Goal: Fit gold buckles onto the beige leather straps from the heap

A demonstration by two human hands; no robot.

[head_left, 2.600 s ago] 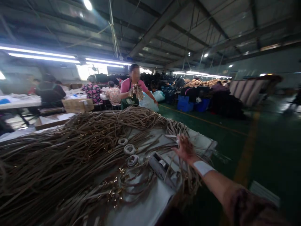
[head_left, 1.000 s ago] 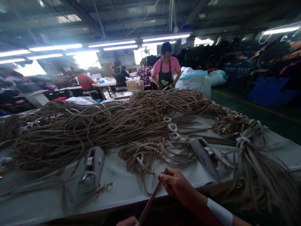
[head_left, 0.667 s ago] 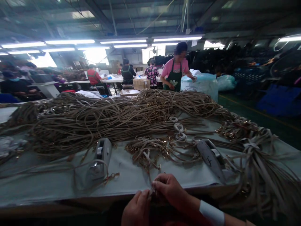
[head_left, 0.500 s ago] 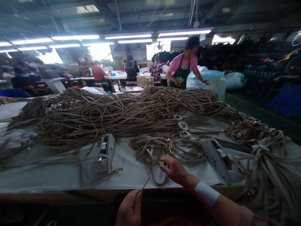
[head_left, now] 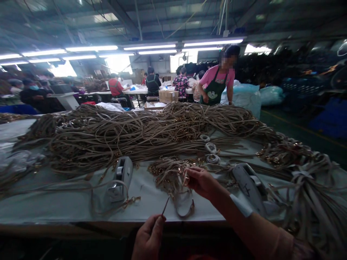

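Note:
At the table's front edge, my left hand [head_left: 149,234] is closed around a thin, dark, stick-like tool [head_left: 165,206] that points up and away. The tool's exact kind is hard to make out. Over a small heap of straps [head_left: 165,171], my right hand [head_left: 202,180] pinches a narrow grey-brown strap by its gold metal fitting [head_left: 185,179]. Below the right hand, a strap loop [head_left: 187,215] lies curved on the cloth. Part of the held strap is hidden behind the fingers and blurred.
A large pile of straps [head_left: 130,130] covers the back. Grey tape dispensers [head_left: 123,177] stand left and right, with white tape rolls [head_left: 210,147] between. A tied strap bundle [head_left: 306,180] hangs over the right edge. A person in a green apron [head_left: 217,86] stands across the table.
My right hand has risen slightly and now pinches a strap's gold fitting; before, its fingers were lower, by the strap loop. My left hand keeps the thin tool. The co-worker's arm has dropped.

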